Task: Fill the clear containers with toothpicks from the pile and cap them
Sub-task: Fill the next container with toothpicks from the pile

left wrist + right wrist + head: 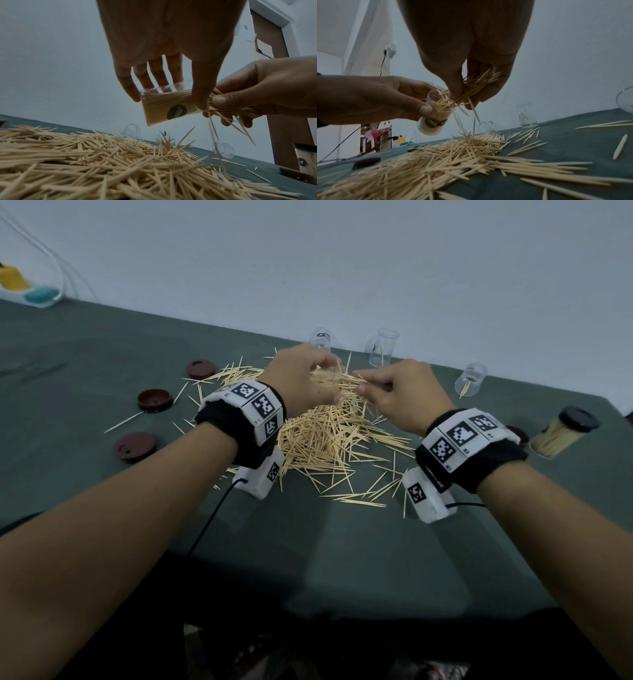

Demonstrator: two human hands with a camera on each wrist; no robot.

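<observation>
1. Fingers point(127, 86) of the left hand point(301, 380) curl round a clear container point(166, 106), with the thumb across its near wall and the other fingers behind it, seen through the plastic.
2. Held above the pile, the container is tipped: its long axis runs roughly level, with the open mouth towards the right hand point(397, 395) and the closed base towards the left little finger.
3. Toothpicks already inside it lie packed along that same axis, filling most of the tube; a dark round label sits on its wall below the left thumb.
4. Right thumb and fingertips pinch a bundle of toothpicks point(476, 86) whose points enter the container's mouth, the bundle's long axis slanting down into it.
5. Several loose toothpicks point(473, 111) hang or drop below the right fingers, pointing down at the pile point(329, 436).
6. Under both hands the pile spreads over the green table point(102, 350), sticks lying in all directions.
7. Beyond the fingers, by the wall, there are three more clear containers point(383, 347), two of them tipped over.
8. Left of the left hand lie three brown caps point(155, 400), apart from one another.
9. Right of the right hand stands a capped container point(561, 436) full of toothpicks, leaning.
</observation>
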